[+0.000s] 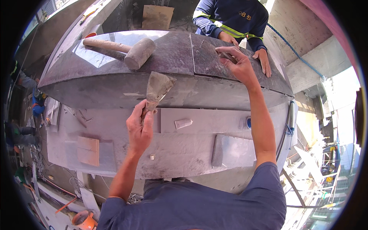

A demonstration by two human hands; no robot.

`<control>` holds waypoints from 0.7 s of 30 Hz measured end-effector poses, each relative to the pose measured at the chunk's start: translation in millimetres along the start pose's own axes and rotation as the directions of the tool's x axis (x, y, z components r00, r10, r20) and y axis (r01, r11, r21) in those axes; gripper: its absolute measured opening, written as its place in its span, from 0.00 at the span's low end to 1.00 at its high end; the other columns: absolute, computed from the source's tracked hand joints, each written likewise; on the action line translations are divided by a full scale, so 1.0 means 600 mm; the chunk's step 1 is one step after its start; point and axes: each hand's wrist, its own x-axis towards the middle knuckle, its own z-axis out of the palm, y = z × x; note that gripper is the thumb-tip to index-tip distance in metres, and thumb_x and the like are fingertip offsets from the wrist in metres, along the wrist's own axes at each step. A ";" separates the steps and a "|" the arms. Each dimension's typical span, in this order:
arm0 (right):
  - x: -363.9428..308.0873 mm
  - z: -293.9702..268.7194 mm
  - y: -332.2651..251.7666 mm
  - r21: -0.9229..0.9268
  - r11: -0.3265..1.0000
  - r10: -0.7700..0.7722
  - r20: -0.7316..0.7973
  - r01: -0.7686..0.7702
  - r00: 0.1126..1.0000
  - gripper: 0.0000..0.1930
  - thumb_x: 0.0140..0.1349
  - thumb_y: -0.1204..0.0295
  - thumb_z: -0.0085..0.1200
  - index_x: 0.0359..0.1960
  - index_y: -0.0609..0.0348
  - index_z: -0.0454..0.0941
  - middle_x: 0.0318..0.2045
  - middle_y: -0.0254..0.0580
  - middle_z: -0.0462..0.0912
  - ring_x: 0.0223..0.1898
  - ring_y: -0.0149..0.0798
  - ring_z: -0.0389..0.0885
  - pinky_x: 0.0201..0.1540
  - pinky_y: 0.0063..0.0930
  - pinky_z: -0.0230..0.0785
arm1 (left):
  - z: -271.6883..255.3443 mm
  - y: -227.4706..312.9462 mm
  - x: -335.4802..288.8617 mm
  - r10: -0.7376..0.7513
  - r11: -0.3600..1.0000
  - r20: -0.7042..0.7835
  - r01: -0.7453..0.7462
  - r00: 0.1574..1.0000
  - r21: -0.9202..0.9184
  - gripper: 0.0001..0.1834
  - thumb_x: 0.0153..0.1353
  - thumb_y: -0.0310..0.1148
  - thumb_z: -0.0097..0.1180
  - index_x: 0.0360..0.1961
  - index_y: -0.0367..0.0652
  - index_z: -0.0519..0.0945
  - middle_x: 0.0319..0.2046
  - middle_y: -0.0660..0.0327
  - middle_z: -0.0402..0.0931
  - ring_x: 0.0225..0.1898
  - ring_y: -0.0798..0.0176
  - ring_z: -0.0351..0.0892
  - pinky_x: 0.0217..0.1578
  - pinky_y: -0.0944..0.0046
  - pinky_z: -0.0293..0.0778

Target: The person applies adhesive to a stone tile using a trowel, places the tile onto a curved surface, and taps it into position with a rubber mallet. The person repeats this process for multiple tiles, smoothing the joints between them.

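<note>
My left hand is closed round the handle of a putty knife, its wide, dusty blade pointing up in front of the ledge's vertical face. My right hand reaches over the dark slab top at the right, fingers bent round a small, dark, flat piece whose kind I cannot make out. To the left of the slab's joint, a mallet with a thick grey head and wooden handle lies on the dusty ledge. Beyond my right hand, another person's hands rest at the slab's far edge.
On the lower step lie a crumpled white tube, a blue-rimmed round item, a small pale block, a tan tile piece and a grey slab piece. A long level-like bar leans at the right end. An orange bucket stands lower left.
</note>
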 end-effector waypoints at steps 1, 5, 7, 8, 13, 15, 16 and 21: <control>0.031 -0.009 0.017 -0.041 0.999 0.030 0.053 -0.028 0.998 0.18 0.72 0.79 0.66 0.61 0.51 0.89 0.50 0.28 0.88 0.49 0.25 0.83 0.56 0.23 0.75 | 0.005 0.015 0.019 0.036 0.999 0.001 -0.036 0.999 -0.020 0.18 0.77 0.24 0.53 0.63 0.29 0.80 0.40 0.58 0.85 0.35 0.71 0.77 0.39 0.67 0.75; 0.116 -0.021 0.066 -0.247 0.966 -0.021 0.202 0.072 0.979 0.18 0.66 0.79 0.70 0.56 0.47 0.92 0.45 0.27 0.88 0.48 0.28 0.79 0.56 0.27 0.72 | 0.019 0.045 0.039 0.043 0.989 -0.029 -0.047 0.999 -0.144 0.18 0.78 0.24 0.51 0.64 0.31 0.78 0.41 0.58 0.84 0.31 0.76 0.71 0.33 0.71 0.70; 0.142 -0.017 0.083 -0.296 0.933 -0.132 0.249 0.205 0.960 0.18 0.65 0.77 0.70 0.55 0.44 0.92 0.42 0.30 0.87 0.46 0.37 0.77 0.56 0.31 0.70 | 0.027 0.043 0.021 -0.020 0.981 -0.047 0.010 0.999 -0.192 0.17 0.78 0.24 0.51 0.64 0.31 0.79 0.41 0.58 0.84 0.31 0.76 0.71 0.33 0.71 0.70; 0.150 -0.018 0.088 -0.308 0.928 -0.128 0.268 0.211 0.955 0.18 0.65 0.77 0.70 0.55 0.44 0.92 0.43 0.29 0.88 0.47 0.37 0.78 0.57 0.31 0.70 | 0.029 0.039 0.008 -0.052 0.980 -0.054 0.040 0.997 -0.196 0.17 0.77 0.24 0.51 0.64 0.31 0.79 0.40 0.58 0.84 0.31 0.76 0.71 0.33 0.71 0.70; 0.183 -0.027 0.123 -0.176 0.962 -0.110 0.443 0.207 0.890 0.16 0.74 0.77 0.65 0.60 0.45 0.89 0.56 0.36 0.85 0.61 0.39 0.82 0.66 0.32 0.70 | 0.038 -0.005 -0.045 -0.180 0.972 -0.087 0.164 0.980 -0.167 0.17 0.77 0.24 0.51 0.63 0.31 0.80 0.40 0.59 0.84 0.31 0.76 0.72 0.32 0.71 0.70; 0.183 -0.035 0.113 -0.259 0.947 -0.054 0.458 0.192 0.887 0.16 0.74 0.77 0.65 0.60 0.47 0.89 0.57 0.37 0.85 0.62 0.40 0.82 0.67 0.33 0.70 | 0.041 -0.019 -0.055 -0.200 0.970 -0.128 0.179 0.971 -0.163 0.17 0.76 0.23 0.53 0.63 0.31 0.80 0.38 0.62 0.84 0.30 0.78 0.71 0.31 0.72 0.70; 0.183 -0.035 0.105 -0.299 0.936 -0.026 0.462 0.184 0.886 0.16 0.74 0.77 0.64 0.60 0.47 0.89 0.57 0.37 0.84 0.62 0.40 0.82 0.67 0.33 0.70 | 0.041 -0.024 -0.058 -0.217 0.966 -0.144 0.192 0.965 -0.171 0.17 0.76 0.23 0.53 0.63 0.31 0.81 0.38 0.61 0.84 0.30 0.77 0.71 0.31 0.72 0.70; 0.190 -0.041 0.115 -0.292 0.919 -0.092 0.498 0.266 0.862 0.16 0.74 0.78 0.64 0.60 0.48 0.89 0.57 0.39 0.85 0.62 0.42 0.81 0.68 0.34 0.71 | 0.045 -0.022 -0.053 -0.262 0.956 -0.166 0.232 0.951 -0.179 0.17 0.76 0.24 0.54 0.62 0.32 0.81 0.39 0.61 0.85 0.31 0.76 0.72 0.32 0.71 0.71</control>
